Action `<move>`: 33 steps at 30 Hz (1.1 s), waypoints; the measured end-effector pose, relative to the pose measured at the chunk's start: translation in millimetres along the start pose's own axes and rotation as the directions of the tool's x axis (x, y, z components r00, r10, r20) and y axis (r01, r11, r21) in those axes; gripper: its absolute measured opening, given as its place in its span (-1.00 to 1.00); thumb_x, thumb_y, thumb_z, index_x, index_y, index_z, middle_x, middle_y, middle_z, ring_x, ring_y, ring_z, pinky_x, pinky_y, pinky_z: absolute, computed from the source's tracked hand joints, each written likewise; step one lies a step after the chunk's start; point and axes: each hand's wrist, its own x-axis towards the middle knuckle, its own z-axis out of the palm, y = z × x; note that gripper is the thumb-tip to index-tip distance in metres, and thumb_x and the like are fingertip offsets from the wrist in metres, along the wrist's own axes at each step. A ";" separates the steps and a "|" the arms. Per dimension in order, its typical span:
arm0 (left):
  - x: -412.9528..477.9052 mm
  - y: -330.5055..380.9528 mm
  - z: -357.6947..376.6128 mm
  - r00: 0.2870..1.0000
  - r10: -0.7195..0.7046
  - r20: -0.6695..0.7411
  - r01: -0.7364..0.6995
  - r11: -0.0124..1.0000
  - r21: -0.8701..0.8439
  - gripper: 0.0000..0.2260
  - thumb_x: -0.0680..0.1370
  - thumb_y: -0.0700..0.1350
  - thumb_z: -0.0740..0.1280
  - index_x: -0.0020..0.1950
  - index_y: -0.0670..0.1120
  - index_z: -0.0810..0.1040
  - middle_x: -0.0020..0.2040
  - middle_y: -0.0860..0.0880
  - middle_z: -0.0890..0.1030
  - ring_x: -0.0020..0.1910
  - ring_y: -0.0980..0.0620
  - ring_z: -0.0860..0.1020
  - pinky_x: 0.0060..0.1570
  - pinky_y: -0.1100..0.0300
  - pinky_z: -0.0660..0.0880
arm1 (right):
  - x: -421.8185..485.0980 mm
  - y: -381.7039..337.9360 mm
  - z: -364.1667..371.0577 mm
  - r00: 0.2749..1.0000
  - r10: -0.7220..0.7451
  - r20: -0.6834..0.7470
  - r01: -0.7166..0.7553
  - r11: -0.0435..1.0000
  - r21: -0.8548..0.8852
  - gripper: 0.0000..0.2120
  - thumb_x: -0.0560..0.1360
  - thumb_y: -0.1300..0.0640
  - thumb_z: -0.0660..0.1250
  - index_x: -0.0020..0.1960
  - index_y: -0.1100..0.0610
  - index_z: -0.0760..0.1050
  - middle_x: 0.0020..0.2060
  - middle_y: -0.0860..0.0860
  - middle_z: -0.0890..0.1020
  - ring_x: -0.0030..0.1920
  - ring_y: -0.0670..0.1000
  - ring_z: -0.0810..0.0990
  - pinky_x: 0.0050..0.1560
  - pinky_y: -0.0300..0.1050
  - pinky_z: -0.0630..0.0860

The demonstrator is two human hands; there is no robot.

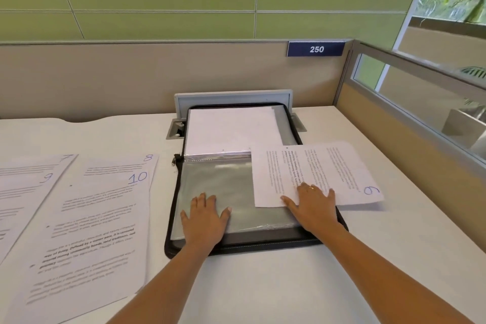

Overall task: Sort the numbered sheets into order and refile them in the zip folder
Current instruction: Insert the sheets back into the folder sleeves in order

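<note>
The black zip folder [173,218] lies open in the middle of the white desk, with clear plastic sleeves [218,181] on its near half and white paper [231,129] on its far half. My left hand [203,218] rests flat, fingers spread, on the near sleeve. My right hand [311,204] lies flat on the sheet numbered 6 [315,171], which is turned sideways across the folder's right edge. On the left lie sheets numbered 10 [92,231], 8 [123,163], 9 [23,192] and 7 [39,162], overlapping.
A beige partition [157,73] with a blue "250" sign [315,49] backs the desk. A grey cable hatch [231,97] stands open behind the folder. A glass divider [420,102] borders the right side.
</note>
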 end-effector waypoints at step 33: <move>5.0 141.8 49.8 0.957 0.288 0.042 -0.271 0.935 -0.228 -0.53 0.59 0.08 0.20 0.45 -0.10 0.32 0.52 -0.10 0.18 0.51 -0.03 0.08 0.41 0.15 0.09 | 3.0 115.2 23.4 0.965 0.104 -0.240 0.044 0.840 0.540 -0.59 0.62 0.20 0.05 0.46 0.06 0.25 0.09 0.15 0.59 0.02 0.14 0.56 0.02 -0.06 0.44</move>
